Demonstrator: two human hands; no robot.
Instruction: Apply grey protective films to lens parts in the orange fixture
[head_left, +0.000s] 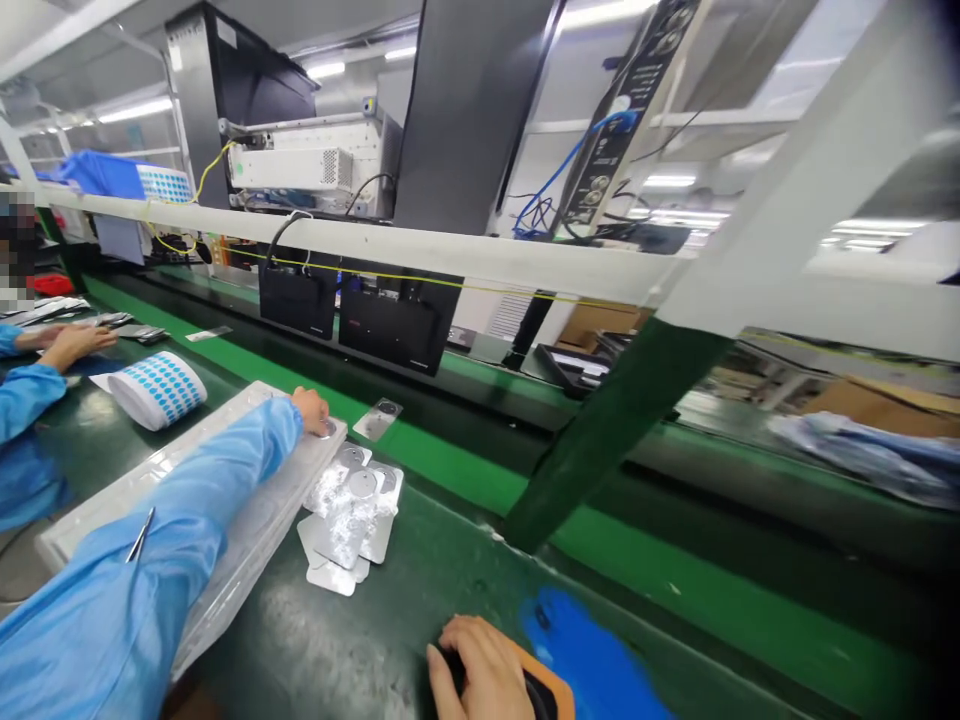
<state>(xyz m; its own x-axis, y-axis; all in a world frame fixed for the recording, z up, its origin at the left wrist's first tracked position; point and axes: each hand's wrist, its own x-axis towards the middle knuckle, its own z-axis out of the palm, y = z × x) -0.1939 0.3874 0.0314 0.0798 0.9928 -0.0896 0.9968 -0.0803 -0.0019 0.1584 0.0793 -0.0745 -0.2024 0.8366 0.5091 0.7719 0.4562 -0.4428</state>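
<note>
My left hand, at the end of a blue sleeve, reaches over the far corner of a stack of clear plastic trays. Its fingers are curled down by a small round silver piece; what they pinch is partly hidden. A pointed metal tip shows against the sleeve. Close to the trays lies a loose pile of flat silver plates, some with round marks. At the bottom, my right hand wraps over an orange and black handheld thing, whose kind I cannot make out.
A co-worker's hands in blue sleeves are at the left, near a roll of blue-dotted labels. A clear piece with a dark disc lies on the green strip. A slanted green and white post rises at right, beside a blue patch.
</note>
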